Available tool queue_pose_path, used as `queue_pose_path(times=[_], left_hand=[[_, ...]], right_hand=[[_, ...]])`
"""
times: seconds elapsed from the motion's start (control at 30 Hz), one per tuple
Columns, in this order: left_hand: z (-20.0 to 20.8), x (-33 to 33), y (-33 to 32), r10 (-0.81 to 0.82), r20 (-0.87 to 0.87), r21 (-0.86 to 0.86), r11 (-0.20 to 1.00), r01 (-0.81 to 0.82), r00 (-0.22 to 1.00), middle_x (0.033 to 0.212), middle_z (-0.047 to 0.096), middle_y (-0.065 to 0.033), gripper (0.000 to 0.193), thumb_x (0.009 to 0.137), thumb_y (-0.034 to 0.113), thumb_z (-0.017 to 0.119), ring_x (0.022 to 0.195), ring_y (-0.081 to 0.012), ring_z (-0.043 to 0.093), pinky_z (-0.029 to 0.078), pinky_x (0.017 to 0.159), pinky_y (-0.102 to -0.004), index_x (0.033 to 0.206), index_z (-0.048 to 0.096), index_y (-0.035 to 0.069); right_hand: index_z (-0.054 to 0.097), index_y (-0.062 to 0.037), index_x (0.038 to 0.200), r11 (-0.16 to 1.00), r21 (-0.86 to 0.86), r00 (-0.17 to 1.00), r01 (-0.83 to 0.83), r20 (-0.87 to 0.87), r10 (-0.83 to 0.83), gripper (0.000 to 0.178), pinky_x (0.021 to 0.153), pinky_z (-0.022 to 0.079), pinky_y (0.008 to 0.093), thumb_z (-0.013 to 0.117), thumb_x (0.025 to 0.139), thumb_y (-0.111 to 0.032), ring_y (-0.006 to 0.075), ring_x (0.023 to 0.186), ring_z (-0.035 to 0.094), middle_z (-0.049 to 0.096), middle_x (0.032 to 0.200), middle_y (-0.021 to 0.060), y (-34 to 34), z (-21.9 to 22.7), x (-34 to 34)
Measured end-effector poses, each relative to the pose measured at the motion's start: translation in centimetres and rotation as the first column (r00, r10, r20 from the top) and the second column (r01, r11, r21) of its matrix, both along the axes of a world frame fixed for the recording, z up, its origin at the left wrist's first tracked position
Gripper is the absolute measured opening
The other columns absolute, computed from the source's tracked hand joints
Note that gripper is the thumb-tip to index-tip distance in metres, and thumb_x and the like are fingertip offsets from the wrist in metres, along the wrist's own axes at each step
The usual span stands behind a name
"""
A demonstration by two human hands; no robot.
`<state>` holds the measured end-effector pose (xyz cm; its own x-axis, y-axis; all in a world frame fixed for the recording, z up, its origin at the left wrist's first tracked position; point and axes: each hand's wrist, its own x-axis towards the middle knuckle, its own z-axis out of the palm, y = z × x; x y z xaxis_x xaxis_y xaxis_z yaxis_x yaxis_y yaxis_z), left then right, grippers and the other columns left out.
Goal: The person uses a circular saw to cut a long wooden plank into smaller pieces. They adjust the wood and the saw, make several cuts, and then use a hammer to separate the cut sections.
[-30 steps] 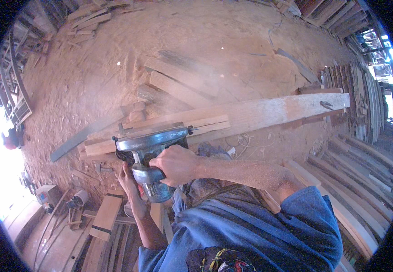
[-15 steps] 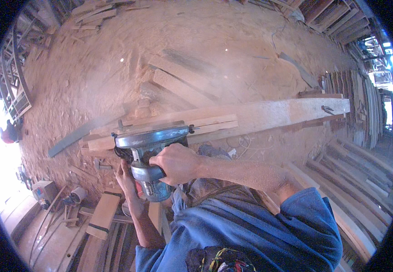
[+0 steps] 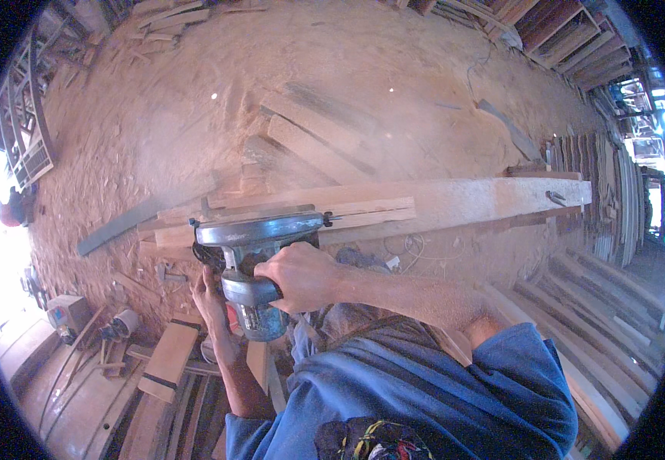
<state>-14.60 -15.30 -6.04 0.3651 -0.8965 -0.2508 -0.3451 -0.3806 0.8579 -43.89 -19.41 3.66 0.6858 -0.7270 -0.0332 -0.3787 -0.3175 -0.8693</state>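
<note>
A circular saw [image 3: 259, 230] with a bare metal body and a see-through motor housing rests on a long pale timber [image 3: 455, 198]. My right hand [image 3: 298, 277] is wrapped round its handle, with the forearm coming across from the right. My left hand [image 3: 211, 300] reaches up to the black part at the saw's left end, its fingertips against it and partly hidden. Just right of the saw, a narrow strip of wood [image 3: 374, 211] lies along the timber. Fine dust hangs around and beyond the saw. The blade is hidden from view.
Loose planks [image 3: 313, 142] lie on the sawdust-covered floor beyond the timber. A grey board [image 3: 121, 225] slants at the left, near a hammer [image 3: 170, 274]. Stacked boards [image 3: 600, 307] stand at the right. A metal clamp-like piece [image 3: 554, 198] sits on the timber's right end.
The saw has slid slightly left along the timber, leaving a little more of the narrow strip showing at its right. Both hands keep their places on it. The view has shifted a little.
</note>
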Motion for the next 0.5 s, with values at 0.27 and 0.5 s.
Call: queue_pose_path(times=[0.27, 0.5], left_hand=[[1.3, -0.8, -0.1, -0.029, 0.033, 0.065, 0.998, 0.027, 0.999, 0.089, 0.072, -0.0089, 0.057, 0.106, 0.047, 0.049, 0.08, -0.0136, 0.061, 0.049, 0.072, -0.0328, 0.103, 0.071, -0.005], [-0.8, 0.0, 0.5, 0.057, -0.067, 0.053, 0.997, -0.053, 0.996, 0.091, 0.072, -0.0087, 0.05, 0.105, 0.041, 0.055, 0.082, -0.0133, 0.061, 0.049, 0.073, -0.0319, 0.106, 0.071, -0.006]], right_hand=[[0.07, -0.0044, 0.093, 1.0, 0.001, 0.998, 0.029, 0.051, -0.029, 0.03, 0.078, 0.057, 0.0519, 0.075, 0.072, -0.025, 0.041, 0.082, 0.071, 0.071, 0.082, 0.0224, 0.2, -0.5, -0.2], [0.069, -0.0033, 0.1, 1.0, 0.011, 1.0, -0.013, -0.01, 0.013, 0.036, 0.078, 0.055, 0.0494, 0.076, 0.07, -0.022, 0.0386, 0.086, 0.07, 0.071, 0.086, 0.0206, 0.5, -0.8, -0.1]])
